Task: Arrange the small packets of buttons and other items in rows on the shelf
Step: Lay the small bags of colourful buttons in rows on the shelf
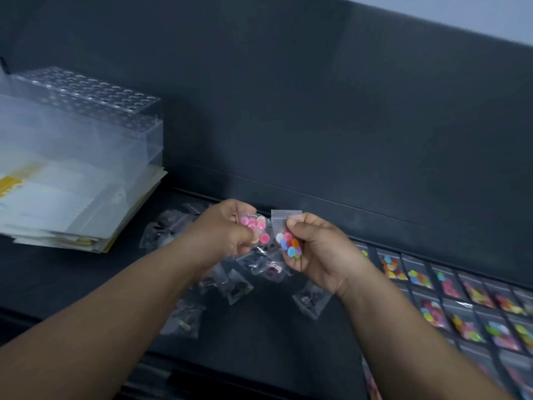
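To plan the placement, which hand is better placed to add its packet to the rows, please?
Probably the right hand: its grip holds the clear packet of multicoloured buttons, and the rows of arranged packets lie on its side. The left hand, holding the clear packet of pink buttons, is farther.

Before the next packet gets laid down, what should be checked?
1. Left hand grips the pink packet: ok.
2. Right hand pinches the mixed packet: ok.
3. Both packets sealed: cannot tell, blurred.
4. Rows at the right lie in line: ok.
5. Bare shelf left of the rows to take more: ok.
6. Loose pile under the hands sorted: not ok.
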The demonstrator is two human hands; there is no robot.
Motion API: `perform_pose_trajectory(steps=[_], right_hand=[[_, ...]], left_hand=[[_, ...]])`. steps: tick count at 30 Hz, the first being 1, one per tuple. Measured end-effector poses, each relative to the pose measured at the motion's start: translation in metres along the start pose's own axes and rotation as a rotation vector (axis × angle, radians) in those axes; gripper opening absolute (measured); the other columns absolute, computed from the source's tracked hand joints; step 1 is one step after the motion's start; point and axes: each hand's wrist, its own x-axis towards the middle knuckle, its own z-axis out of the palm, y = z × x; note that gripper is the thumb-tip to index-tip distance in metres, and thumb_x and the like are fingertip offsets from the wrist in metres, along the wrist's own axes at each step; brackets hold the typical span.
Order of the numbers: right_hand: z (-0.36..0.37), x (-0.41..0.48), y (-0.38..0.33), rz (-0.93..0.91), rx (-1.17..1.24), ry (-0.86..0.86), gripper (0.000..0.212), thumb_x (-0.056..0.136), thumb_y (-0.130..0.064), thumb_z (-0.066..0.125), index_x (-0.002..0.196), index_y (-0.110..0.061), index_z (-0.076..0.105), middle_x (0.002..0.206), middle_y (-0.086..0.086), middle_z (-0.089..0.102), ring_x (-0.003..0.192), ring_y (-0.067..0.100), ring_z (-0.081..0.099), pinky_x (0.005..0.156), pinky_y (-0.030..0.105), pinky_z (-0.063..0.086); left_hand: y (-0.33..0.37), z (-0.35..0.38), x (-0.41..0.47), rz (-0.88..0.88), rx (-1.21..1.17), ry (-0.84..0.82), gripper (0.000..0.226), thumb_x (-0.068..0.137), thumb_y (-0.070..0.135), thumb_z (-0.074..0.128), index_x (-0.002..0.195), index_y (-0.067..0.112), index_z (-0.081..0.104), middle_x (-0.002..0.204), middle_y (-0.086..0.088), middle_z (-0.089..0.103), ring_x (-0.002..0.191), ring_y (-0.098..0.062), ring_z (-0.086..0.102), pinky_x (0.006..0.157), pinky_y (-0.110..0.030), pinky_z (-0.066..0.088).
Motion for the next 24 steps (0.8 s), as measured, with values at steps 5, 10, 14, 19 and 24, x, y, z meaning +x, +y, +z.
perform_pose_trajectory(steps=[5,10,14,19,24], right_hand=[[-0.044,-0.030,-0.003,-0.055,-0.076,-0.017,0.021,0.088,-0.002,0.058,0.073,-0.017,0.055,0.066,-0.001,0.064,0.057,0.009,0.058,0.048,0.019,0.048],[-0.094,-0.069,-0.008,-0.160,-0.164,0.065,0.031,0.081,0.005,0.062,0.064,-0.016,0.048,0.053,0.002,0.054,0.041,0.011,0.047,0.043,0.020,0.035],[-0.144,-0.105,-0.011,-0.203,-0.134,0.112,0.031,0.079,0.010,0.062,0.063,-0.012,0.047,0.050,0.005,0.054,0.043,0.015,0.048,0.043,0.021,0.038],[-0.202,-0.148,-0.010,-0.185,-0.141,0.127,0.027,0.077,0.011,0.063,0.068,-0.012,0.055,0.060,0.005,0.061,0.049,0.012,0.054,0.043,0.019,0.042],[-0.253,-0.181,-0.009,-0.135,-0.096,0.115,0.022,0.081,0.005,0.062,0.076,-0.016,0.060,0.065,0.002,0.064,0.054,0.012,0.054,0.046,0.019,0.039]], left_hand=[[0.004,0.051,-0.014,0.062,0.110,-0.020,0.028,0.076,-0.006,0.069,0.087,0.015,0.054,0.077,-0.007,0.063,0.062,-0.017,0.056,0.058,-0.027,0.046],[0.007,0.115,-0.035,0.117,0.206,-0.139,0.024,0.077,-0.006,0.067,0.084,0.014,0.056,0.066,-0.001,0.064,0.057,-0.010,0.056,0.055,-0.025,0.044],[0.007,0.167,-0.052,0.110,0.193,-0.112,0.020,0.086,-0.007,0.052,0.085,0.013,0.056,0.067,-0.002,0.063,0.056,-0.010,0.056,0.051,-0.020,0.042],[0.000,0.236,-0.076,0.083,0.173,-0.084,0.022,0.090,-0.003,0.048,0.077,0.013,0.054,0.068,-0.005,0.057,0.044,-0.005,0.053,0.051,-0.022,0.046],[-0.012,0.290,-0.095,0.143,0.268,-0.081,0.019,0.091,0.003,0.053,0.076,0.014,0.060,0.061,-0.001,0.053,0.044,-0.006,0.052,0.054,-0.025,0.051]])
